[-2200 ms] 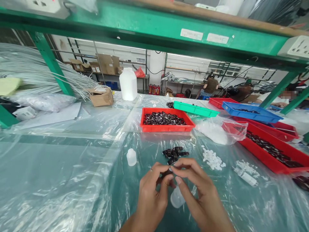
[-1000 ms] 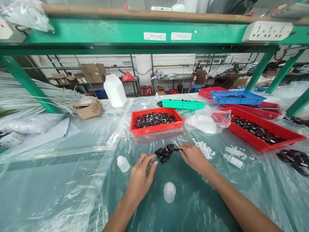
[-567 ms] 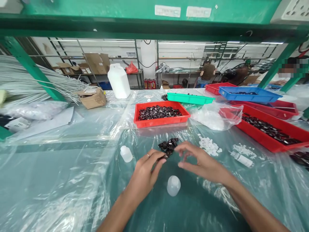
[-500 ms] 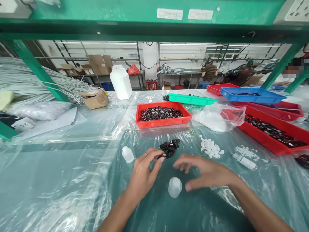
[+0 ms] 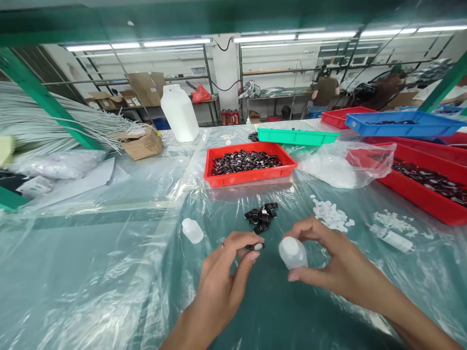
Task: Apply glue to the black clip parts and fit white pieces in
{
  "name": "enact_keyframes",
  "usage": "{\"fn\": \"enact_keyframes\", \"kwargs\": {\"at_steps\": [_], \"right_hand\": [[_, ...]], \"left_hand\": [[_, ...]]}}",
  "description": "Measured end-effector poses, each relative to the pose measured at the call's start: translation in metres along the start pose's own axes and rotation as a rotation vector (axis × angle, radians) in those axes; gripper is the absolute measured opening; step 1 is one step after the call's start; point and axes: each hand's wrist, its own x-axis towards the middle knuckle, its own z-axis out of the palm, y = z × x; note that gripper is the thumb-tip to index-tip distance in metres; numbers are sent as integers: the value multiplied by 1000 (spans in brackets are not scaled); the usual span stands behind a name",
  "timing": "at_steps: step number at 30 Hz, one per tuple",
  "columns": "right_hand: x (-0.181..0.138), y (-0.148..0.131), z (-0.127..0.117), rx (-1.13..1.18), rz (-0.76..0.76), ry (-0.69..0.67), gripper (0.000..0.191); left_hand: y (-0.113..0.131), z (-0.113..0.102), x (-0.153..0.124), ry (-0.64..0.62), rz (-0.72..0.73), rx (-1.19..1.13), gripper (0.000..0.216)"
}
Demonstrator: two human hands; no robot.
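My left hand (image 5: 222, 279) pinches a small black part (image 5: 255, 247) with a white piece on it between thumb and fingertips. My right hand (image 5: 330, 260) grips a small translucent white plastic bottle (image 5: 292, 252), lifted and tilted toward the black part. A small heap of black parts (image 5: 261, 216) lies just beyond both hands on the plastic-covered green table (image 5: 109, 253). To the right of it lies a pile of small white pieces (image 5: 330, 214). A second small white bottle (image 5: 192, 230) stands to the left.
A red tray (image 5: 250, 175) of black parts sits behind the heap. Green (image 5: 297, 136), blue (image 5: 403, 124) and further red trays (image 5: 425, 192) fill the back right, with a clear bag (image 5: 346, 167). A white jug (image 5: 179, 113), cardboard box (image 5: 140, 143) and white rods (image 5: 44, 121) stand left. Other people work far back.
My right hand has gone from the heap to the bottle on the table and lifted it. My left hand has taken a black part and holds it up.
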Motion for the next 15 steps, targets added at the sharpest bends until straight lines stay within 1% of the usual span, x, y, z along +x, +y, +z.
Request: {"fn": "enact_keyframes", "kwargs": {"at_steps": [2, 5, 8, 15], "right_hand": [[-1, -4, -2, -83, -67, 12, 36], [0, -8, -3, -105, -147, 1, 38], [-1, -7, -3, -143, -223, 34, 40], [-7, -9, 0, -306, -250, 93, 52]], "left_hand": [[1, 0, 0, 3, 21, -5, 31], [2, 0, 2, -2, 41, -10, 31], [3, 0, 2, -2, 44, -9, 31], [6, 1, 2, -14, 76, 55, 28]]}}
